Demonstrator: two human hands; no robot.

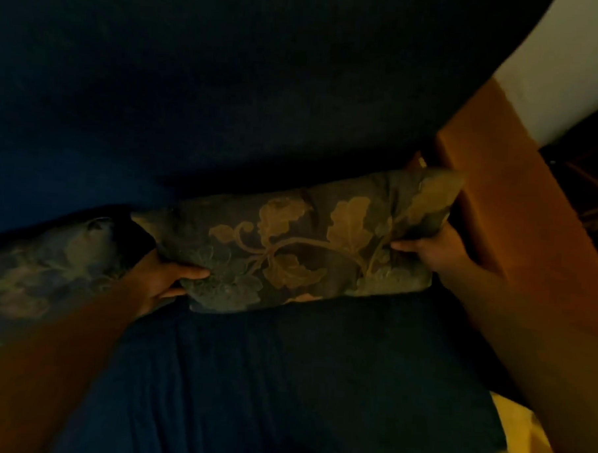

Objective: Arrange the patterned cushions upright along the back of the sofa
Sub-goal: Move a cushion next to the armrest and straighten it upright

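A floral patterned cushion, dark with tan leaves, stands on the dark blue sofa seat against the sofa's back. My left hand grips its lower left corner. My right hand holds its right edge, thumb on the front. A second patterned cushion leans at the far left, partly hidden by my left forearm. The scene is dim.
A wooden armrest or side panel rises just right of the cushion, close to my right hand. A white wall shows at the upper right. Yellowish floor appears past the seat's front right corner.
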